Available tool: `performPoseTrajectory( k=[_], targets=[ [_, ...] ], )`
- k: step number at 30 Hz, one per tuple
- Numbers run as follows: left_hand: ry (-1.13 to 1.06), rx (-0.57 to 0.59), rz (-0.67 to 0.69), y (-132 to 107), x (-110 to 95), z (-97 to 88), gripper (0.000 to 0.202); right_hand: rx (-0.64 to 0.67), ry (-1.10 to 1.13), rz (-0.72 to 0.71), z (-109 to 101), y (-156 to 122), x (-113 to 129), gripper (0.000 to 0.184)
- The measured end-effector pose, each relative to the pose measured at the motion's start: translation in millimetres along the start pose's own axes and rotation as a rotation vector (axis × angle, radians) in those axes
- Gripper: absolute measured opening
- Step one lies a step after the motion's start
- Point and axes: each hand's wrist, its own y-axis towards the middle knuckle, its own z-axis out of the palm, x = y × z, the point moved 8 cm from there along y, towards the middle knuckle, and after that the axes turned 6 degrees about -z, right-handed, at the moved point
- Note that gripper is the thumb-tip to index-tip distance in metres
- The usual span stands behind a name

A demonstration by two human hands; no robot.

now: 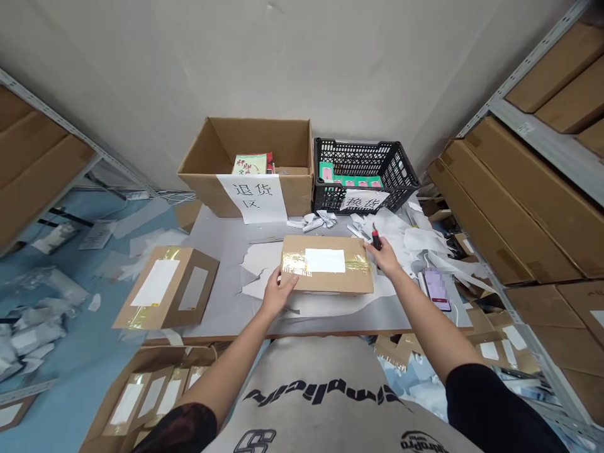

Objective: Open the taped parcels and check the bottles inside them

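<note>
A taped cardboard box with a blank white label lies in front of me over torn white paper on the table. My left hand grips its left end, thumb on top. At the box's right end is my right hand, its fingers closed round a red-and-black utility knife that points up and away from me. The same hand's fingertips touch the box's corner. Yellowish clear tape runs along the top of the box.
Behind stand an open carton holding colourful packs and a black plastic crate with green-and-pink packs. Another taped box sits at the table's left edge. A phone and paper scraps lie about. Loaded shelves flank the table.
</note>
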Motion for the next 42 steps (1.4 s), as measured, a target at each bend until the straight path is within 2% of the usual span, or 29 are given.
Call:
performPoseTrajectory(
  k=[1, 3, 4, 5, 7, 9, 11, 13, 14, 16, 19, 22, 23, 24, 25, 26, 28, 30, 33, 35, 39, 42],
  targets=[
    [-0.028, 0.04, -0.009, 12.5, -3.8, 1.6, 0.065, 0.02, -0.031, -0.034, -0.8, 10.3, 4.6, 0.048],
    [-0.078, 0.114, -0.023, 41.3, -15.9, 4.3, 0.065, 0.159, -0.077, -0.05, 4.7, 23.9, 9.2, 0.046],
    [-0.087, 0.106, -0.038, 55.6, -22.2, 3.0, 0.065, 0.242, -0.098, -0.039, 7.9, 26.0, 9.4, 0.044],
    [-0.086, 0.07, -0.051, 67.7, -28.5, 0.3, 0.066, 0.302, -0.124, -0.021, 8.8, 25.5, 8.5, 0.042],
    [-0.073, -0.072, -0.13, 77.9, -33.1, -7.0, 0.076, 0.334, -0.191, 0.003, 3.6, 19.7, 6.1, 0.038],
    [-0.07, -0.139, -0.228, 65.0, -29.7, -1.9, 0.087, 0.296, -0.282, -0.003, -4.4, 9.3, 4.8, 0.036],
    [-0.088, -0.078, -0.301, 37.4, -22.9, 19.9, 0.09, 0.244, -0.377, 0.003, -8.3, -5.2, 3.6, 0.034],
    [-0.123, 0.041, -0.298, 10.7, -21.6, 47.8, 0.086, 0.198, -0.456, 0.044, -5.6, -24.2, 3.2, 0.035],
    [-0.2, 0.106, -0.254, 2.8, -25.8, 60.2, 0.084, 0.183, -0.492, 0.068, -1.6, -35.5, 4.6, 0.036],
    [-0.337, 0.129, -0.166, 3.3, -36.3, 67.3, 0.086, 0.199, -0.548, 0.085, 13.1, -61.0, 12.2, 0.037],
    [-0.337, 0.247, -0.106, 36.5, -50.7, 61.4, 0.096, 0.369, -0.454, 0.042, 49.5, -101.6, 29.2, 0.034],
    [-0.078, 0.343, -0.079, 79.9, -57.2, 42.9, 0.106, 0.597, -0.194, -0.075, 80.9, -126.4, 46.6, 0.031],
    [-0.005, 0.367, -0.038, 91.2, -60.9, 37.3, 0.104, 0.601, -0.132, -0.078, 81.8, -123.8, 47.0, 0.031],
    [0.054, 0.403, 0.016, 99.5, -65.4, 34.1, 0.099, 0.546, -0.103, -0.062, 76.5, -113.9, 43.8, 0.032],
    [0.098, 0.452, 0.066, 104.6, -69.3, 33.5, 0.093, 0.44, -0.101, -0.038, 65.7, -98.0, 38.0, 0.033],
    [0.123, 0.493, 0.096, 107.8, -71.8, 33.7, 0.087, 0.278, -0.13, -0.008, 48.7, -78.1, 30.6, 0.034],
    [0.13, 0.565, 0.115, 110.0, -74.0, 36.4, 0.081, 0.026, -0.186, -0.069, 18.5, -37.6, 24.6, 0.035],
    [0.103, 0.603, 0.091, 110.7, -73.3, 38.9, 0.084, -0.058, -0.128, -0.146, 3.5, -1.0, 21.0, 0.038],
    [0.093, 0.624, 0.059, 110.1, -72.0, 40.3, 0.09, 0.059, 0.057, -0.123, 10.2, 36.2, 11.2, 0.041],
    [0.105, 0.629, 0.052, 107.9, -71.7, 38.0, 0.091, 0.157, 0.157, -0.078, 24.2, 44.8, 7.5, 0.041],
    [0.125, 0.672, 0.058, 99.1, -71.1, 24.5, 0.087, 0.22, 0.207, -0.064, 49.5, 33.4, 9.7, 0.042],
    [0.239, 0.714, 0.104, 98.6, -74.5, 13.4, 0.083, 0.159, 0.156, -0.131, 55.6, 2.9, 14.8, 0.042]
  ],
)
